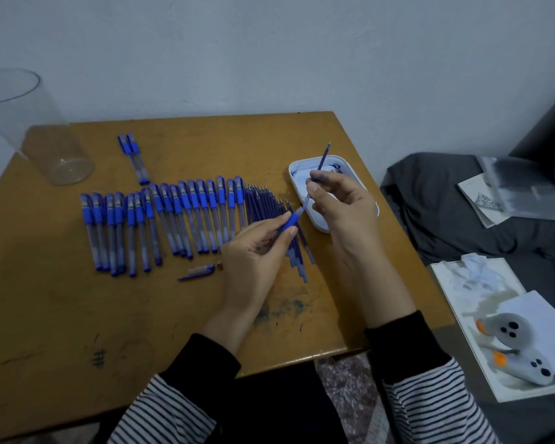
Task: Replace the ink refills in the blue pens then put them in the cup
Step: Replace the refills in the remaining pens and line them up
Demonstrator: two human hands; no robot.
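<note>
Home bedroom — grey bedding, worn table

One clear plastic cylinder cup at ten o'clock. Two capped blue pens at eleven; about seventeen more in the row. One white tray, one loose blue cap, one metal tip. One held pen barrel, one held refill; piled refills uncountable.

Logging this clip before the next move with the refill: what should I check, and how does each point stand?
1. Left hand grips the pen barrel: ok.
2. Right hand pinches the refill, its lower end at the barrel's mouth: ok.
3. Refill is the new one: cannot tell.
4. Cap and metal tip lie on the table beside the left hand: ok.
5. Cup stands at the table's far left: ok.
</note>
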